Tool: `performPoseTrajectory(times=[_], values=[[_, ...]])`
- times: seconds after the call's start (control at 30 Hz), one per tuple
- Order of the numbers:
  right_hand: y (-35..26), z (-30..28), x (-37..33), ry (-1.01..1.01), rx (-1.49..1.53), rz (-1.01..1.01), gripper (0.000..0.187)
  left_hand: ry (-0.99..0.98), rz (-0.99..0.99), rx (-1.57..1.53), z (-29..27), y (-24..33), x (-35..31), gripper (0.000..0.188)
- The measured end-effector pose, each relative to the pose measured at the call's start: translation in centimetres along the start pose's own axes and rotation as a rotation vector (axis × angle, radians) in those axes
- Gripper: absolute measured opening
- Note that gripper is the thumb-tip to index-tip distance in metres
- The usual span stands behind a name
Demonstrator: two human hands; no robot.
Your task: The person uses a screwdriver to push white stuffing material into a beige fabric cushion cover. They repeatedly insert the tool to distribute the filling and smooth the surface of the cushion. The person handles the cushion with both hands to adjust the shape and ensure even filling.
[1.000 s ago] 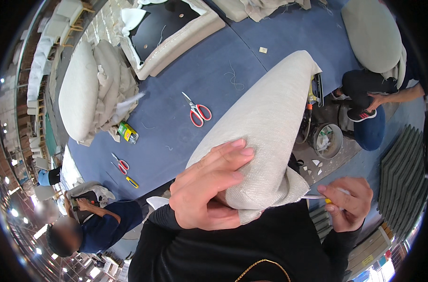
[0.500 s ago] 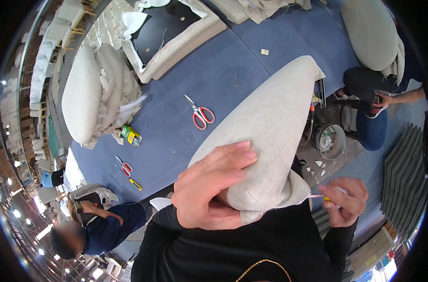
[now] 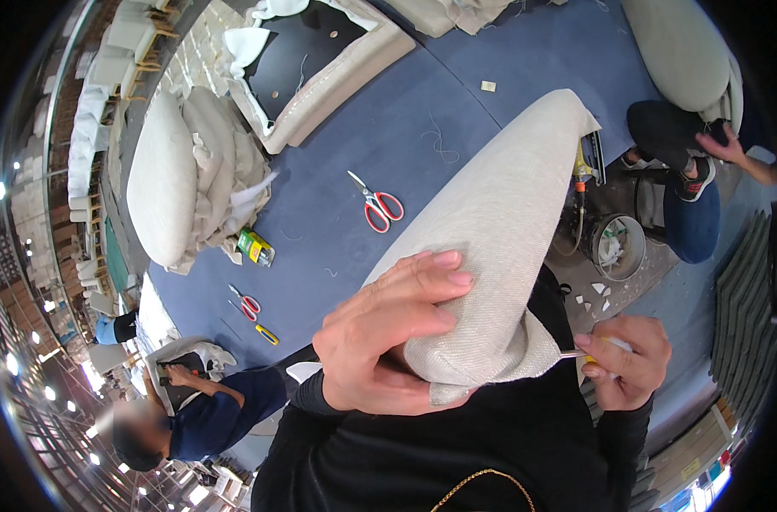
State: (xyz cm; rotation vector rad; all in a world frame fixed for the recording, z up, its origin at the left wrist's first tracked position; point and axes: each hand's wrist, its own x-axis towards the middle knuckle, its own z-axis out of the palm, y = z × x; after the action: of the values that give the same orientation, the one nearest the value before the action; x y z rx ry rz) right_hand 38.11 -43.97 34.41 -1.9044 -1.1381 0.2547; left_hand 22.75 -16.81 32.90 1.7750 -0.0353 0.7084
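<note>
A beige fabric-covered cushion (image 3: 512, 213) rests tilted between the blue table and my body, its narrow end pointing away. My left hand (image 3: 393, 337) grips its near left corner, fingers over the top face and thumb beneath. My right hand (image 3: 625, 363) is closed round the yellow-and-white handle of what looks like a screwdriver (image 3: 571, 353). The thin metal shaft points left into a fold of loose fabric at the cushion's near right corner, and its tip is hidden there.
Red-handled scissors (image 3: 376, 205), small red snips (image 3: 248, 305), a yellow-handled tool (image 3: 267, 334) and a green-yellow box (image 3: 256, 247) lie on the table (image 3: 320, 264). Stacked cushions (image 3: 162, 183) and a black-backed panel (image 3: 307, 64) sit beyond. A bucket (image 3: 620, 247) stands right. Co-workers are both sides.
The view has shifted slightly, so table items appear farther right. Both my hands keep their hold, and the shaft stays at the fold. The right-hand co-worker's hand has risen from the shoe.
</note>
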Motion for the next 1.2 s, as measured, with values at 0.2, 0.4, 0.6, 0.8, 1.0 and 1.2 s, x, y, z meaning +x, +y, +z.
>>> performPoseTrajectory(times=[0.2,0.4,0.6,0.8,1.0,1.2], values=[[2.5,-0.2,-0.2,-0.029,0.056,-0.039,0.027,0.112,-0.032,-0.066,0.1,0.0,0.5,0.07],[2.2,0.6,0.3,-0.029,0.169,-0.026,0.025,0.114,-0.028,-0.038,-0.1,0.2,0.2,0.071],[1.8,0.7,-0.3,-0.047,0.235,0.037,0.025,0.128,0.014,-0.022,-0.4,-0.1,0.9,0.072],[0.6,1.0,0.0,-0.083,0.294,0.154,0.034,0.107,-0.005,-0.01,-0.6,0.0,1.1,0.071],[0.7,1.3,-0.7,-0.059,0.356,0.136,0.026,0.108,-0.02,0.004,-0.6,0.2,1.4,0.071],[-0.7,0.7,0.2,-0.097,0.276,0.137,0.026,0.154,-0.002,0.003,-0.4,0.0,0.9,0.071]])
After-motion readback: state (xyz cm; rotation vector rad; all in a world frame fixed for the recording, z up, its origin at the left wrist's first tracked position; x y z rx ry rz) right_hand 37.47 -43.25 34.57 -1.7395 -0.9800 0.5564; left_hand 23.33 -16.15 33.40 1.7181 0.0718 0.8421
